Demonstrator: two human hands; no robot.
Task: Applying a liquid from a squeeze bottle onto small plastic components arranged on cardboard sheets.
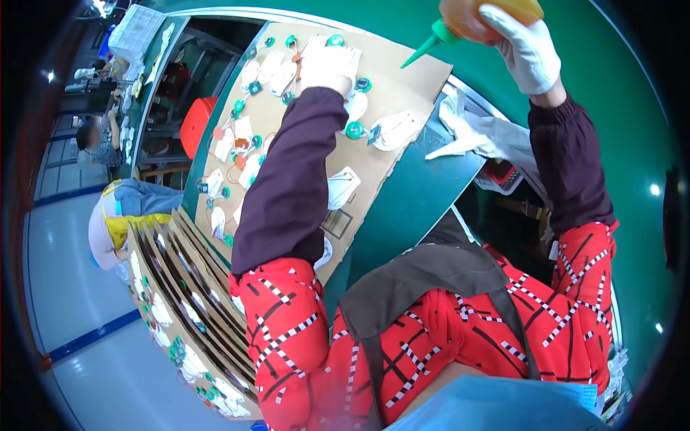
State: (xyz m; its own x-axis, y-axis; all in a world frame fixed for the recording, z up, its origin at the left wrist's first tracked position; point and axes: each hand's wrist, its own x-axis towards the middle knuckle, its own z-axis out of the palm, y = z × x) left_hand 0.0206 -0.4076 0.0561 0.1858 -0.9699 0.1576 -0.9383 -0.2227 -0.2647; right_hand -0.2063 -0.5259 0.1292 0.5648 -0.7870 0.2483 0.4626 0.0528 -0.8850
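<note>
My right hand, in a white glove, is closed around a squeeze bottle of amber liquid, high at the upper right. Its green nozzle slants down to the left over a cardboard sheet. At the sheet's far end my gloved left hand reaches in among white parts with green round pieces; its fingers blend into the white and cannot be made out. Closest to me on the right lies a white rounded part. A separate white piece rests lower on the sheet.
Several cardboard sheets carrying similar parts are stacked at lower left. A white cloth lies at the green table's edge, right of the cardboard. A red stool stands beyond. One person bends at the left; another is farther off.
</note>
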